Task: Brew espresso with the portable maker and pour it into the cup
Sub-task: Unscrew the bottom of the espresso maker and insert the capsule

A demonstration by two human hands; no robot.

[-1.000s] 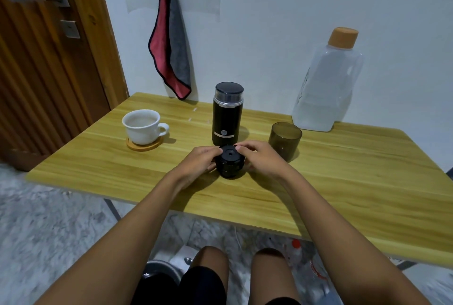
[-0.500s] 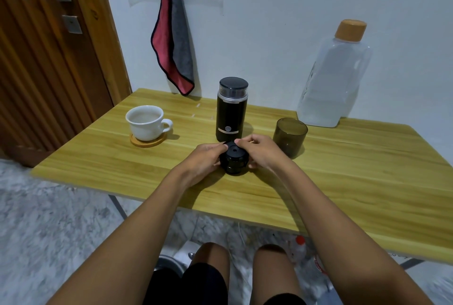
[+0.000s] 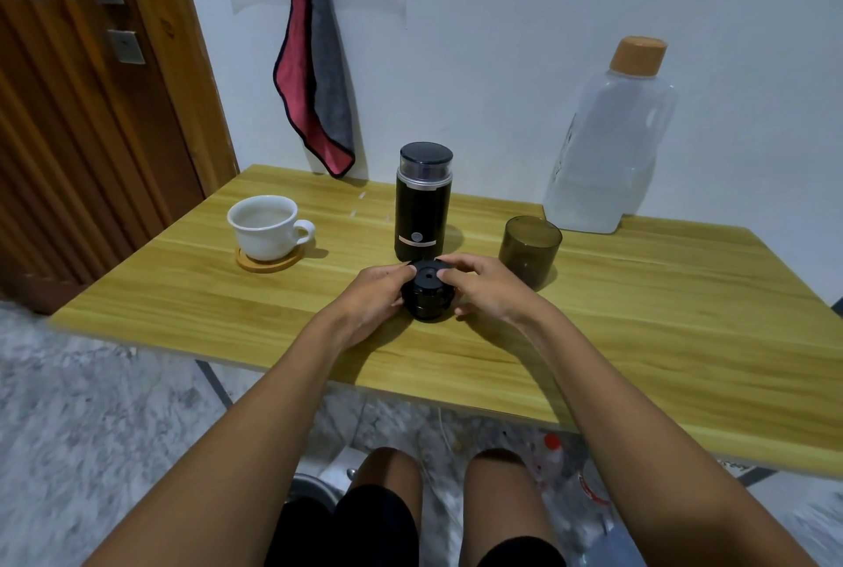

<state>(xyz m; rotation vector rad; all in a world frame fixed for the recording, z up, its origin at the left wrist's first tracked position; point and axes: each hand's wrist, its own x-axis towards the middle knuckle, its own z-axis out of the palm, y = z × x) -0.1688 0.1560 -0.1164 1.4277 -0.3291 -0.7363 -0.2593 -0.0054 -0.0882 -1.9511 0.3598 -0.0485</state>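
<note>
Right at the centre of the frame, my left grip (image 3: 372,299) and my right grip (image 3: 483,288) close from either side around a short round black plastic piece (image 3: 429,293) with a small hole in its top. The fingers of both are curled against its sides, and my right fingertips lie on its top edge. The piece is down at the level of the pale yellow wooden worktop (image 3: 638,315); whether it rests on the wood I cannot tell. Just behind it stands the tall black cylindrical espresso maker (image 3: 423,206), upright, with a clear band under its dark lid. To the left, well apart, a white ceramic cup (image 3: 264,226) sits on a round wooden coaster (image 3: 269,261). Just right of my right grip stands a dark smoky tumbler (image 3: 529,249). At the upper right, a clear plastic jug with an orange cap (image 3: 606,147) stands against the white wall.
</note>
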